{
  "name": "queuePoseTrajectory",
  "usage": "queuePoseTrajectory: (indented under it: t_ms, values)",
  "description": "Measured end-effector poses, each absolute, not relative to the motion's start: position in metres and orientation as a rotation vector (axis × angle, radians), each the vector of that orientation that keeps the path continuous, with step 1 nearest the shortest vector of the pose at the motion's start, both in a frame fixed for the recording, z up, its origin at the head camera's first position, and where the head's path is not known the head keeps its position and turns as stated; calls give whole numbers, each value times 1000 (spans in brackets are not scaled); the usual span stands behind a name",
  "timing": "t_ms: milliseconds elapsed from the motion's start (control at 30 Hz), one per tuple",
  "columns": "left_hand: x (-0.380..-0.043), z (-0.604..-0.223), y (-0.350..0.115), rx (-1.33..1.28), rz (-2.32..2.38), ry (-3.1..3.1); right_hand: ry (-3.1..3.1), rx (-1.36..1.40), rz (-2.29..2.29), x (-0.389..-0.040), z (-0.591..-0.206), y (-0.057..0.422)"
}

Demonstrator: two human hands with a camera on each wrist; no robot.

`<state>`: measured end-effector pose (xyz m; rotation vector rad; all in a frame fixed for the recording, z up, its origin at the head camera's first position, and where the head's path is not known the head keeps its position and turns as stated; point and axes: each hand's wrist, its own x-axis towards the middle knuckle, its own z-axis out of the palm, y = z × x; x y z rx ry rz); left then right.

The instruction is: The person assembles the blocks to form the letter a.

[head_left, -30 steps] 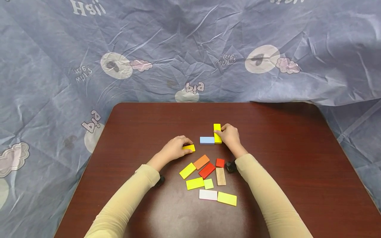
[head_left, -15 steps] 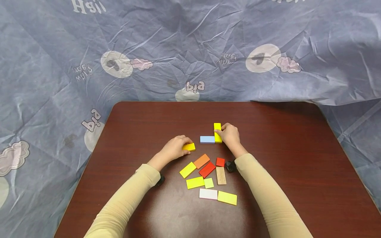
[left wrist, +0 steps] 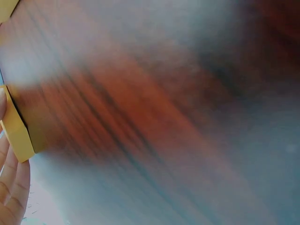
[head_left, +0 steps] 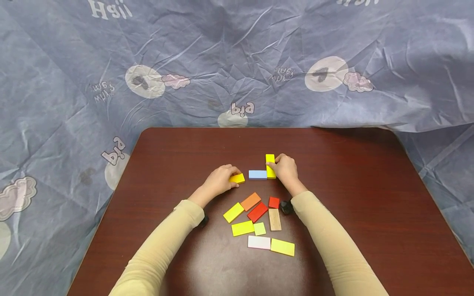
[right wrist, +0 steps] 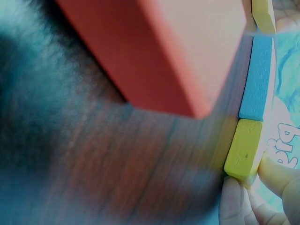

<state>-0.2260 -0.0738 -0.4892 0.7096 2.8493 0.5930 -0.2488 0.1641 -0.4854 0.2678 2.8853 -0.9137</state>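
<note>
In the head view my left hand [head_left: 221,181] pinches a golden-yellow block [head_left: 237,178] between thumb and fingers, just left of a blue block [head_left: 257,174] and apart from it. That same yellow block [left wrist: 18,133] shows at the left edge of the left wrist view. My right hand [head_left: 285,169] grips a bright yellow block [head_left: 270,159] whose long side points away from me. Its near end touches the right end of the blue block, and the right wrist view shows the blue block [right wrist: 257,77] meeting the yellow one [right wrist: 243,147].
Nearer to me lie an orange block [head_left: 250,202], a red block [head_left: 257,211], a small red block [head_left: 274,202], a wooden block [head_left: 275,219], a small green block [head_left: 259,228], a white block [head_left: 259,242] and several yellow blocks [head_left: 282,247]. A printed cloth [head_left: 237,61] hangs behind the table [head_left: 370,197].
My left hand has carried its yellow block slightly right and away from me, closer to the blue block. The right hand and its block stay in place.
</note>
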Motion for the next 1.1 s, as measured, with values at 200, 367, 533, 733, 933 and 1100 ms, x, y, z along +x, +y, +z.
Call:
queuePoseTrajectory:
  t_ms: [200,367,533,733,933,1100]
  values:
    - [-232,-489,-71,648,621,2859,2866,276,-900,-249,-486,164]
    - [-237,-493,-69,663,677,2861,2853,293,-908,-249,-487,164]
    - [-240,-497,-68,658,732,2852,2856,280,-898,-248,-486,165]
    - [-241,-498,-68,653,770,2843,2872,275,-896,-247,-485,166]
    - [-242,-499,-69,676,825,2832,2868,277,-897,-249,-485,166]
    - [-244,-501,-71,647,859,2808,2874,270,-900,-250,-485,166]
